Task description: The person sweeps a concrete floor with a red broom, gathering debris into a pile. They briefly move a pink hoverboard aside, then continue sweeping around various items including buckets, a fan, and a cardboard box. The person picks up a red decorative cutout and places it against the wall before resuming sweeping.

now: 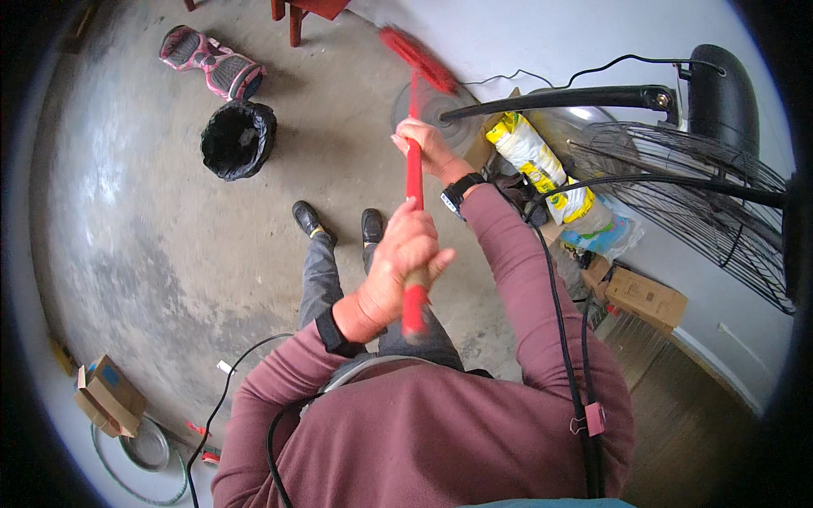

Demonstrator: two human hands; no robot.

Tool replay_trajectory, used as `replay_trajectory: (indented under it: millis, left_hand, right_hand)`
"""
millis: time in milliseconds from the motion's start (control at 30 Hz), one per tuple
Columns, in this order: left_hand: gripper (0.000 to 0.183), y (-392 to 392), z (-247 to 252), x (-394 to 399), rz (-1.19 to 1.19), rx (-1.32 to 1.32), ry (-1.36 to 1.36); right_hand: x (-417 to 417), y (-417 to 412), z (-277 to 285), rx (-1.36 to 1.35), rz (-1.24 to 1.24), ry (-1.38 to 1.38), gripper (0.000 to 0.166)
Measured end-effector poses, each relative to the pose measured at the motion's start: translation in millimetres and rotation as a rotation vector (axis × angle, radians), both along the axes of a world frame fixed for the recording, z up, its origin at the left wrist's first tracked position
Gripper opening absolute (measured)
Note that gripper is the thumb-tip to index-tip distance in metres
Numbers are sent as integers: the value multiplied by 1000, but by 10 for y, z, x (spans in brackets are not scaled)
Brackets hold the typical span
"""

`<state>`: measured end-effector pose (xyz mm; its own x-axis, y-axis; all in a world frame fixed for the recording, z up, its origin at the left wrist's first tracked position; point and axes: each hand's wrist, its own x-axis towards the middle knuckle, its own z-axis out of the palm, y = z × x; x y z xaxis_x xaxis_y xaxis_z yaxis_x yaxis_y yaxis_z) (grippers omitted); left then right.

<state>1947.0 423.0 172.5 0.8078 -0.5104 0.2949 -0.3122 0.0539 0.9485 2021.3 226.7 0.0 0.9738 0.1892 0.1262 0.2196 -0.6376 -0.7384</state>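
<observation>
Both my hands are closed around the red handle of a broom (414, 171). My left hand (406, 244) grips it near its upper end, close to my body. Farther down, my right hand (425, 143) holds the handle nearer the head. The broom's red bristle head (422, 60) is by the white wall, beside the round grey base (438, 117) of a black standing fan (686, 184). Motion blur softens the head and lower handle, and I cannot tell whether the bristles touch the floor.
A bin with a black liner (238, 141) stands left of my feet, close to a pink hoverboard (213, 62). Red wooden furniture (317, 7) is at the top. White and yellow sacks (537, 162) and a cardboard box (645, 297) line the right wall. Black cables hang beside my arms.
</observation>
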Motion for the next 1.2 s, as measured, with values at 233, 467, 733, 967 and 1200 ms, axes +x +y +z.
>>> replay_trajectory:
  millis: [233, 467, 733, 967, 1200]
  left_hand:
    - [30, -31, 446, -358, -120, 70, -173]
    - [21, -9, 36, -16, 31, -14, 101]
    - [10, 653, 558, 151, 114, 75, 46]
    - [31, 829, 1400, 214, -115, -90, 27]
    - [17, 871, 809, 247, -303, -117, 174]
  right_hand:
    - [-30, 231, 513, 8, 193, -59, 16]
    - [-207, -196, 40, -204, 126, 174, 23]
    - [-31, 1030, 151, 131, -66, -76, 26]
    - [-412, 1286, 1008, 276, -119, -8, 23]
    - [-803, 1019, 689, 18, -487, 30, 26]
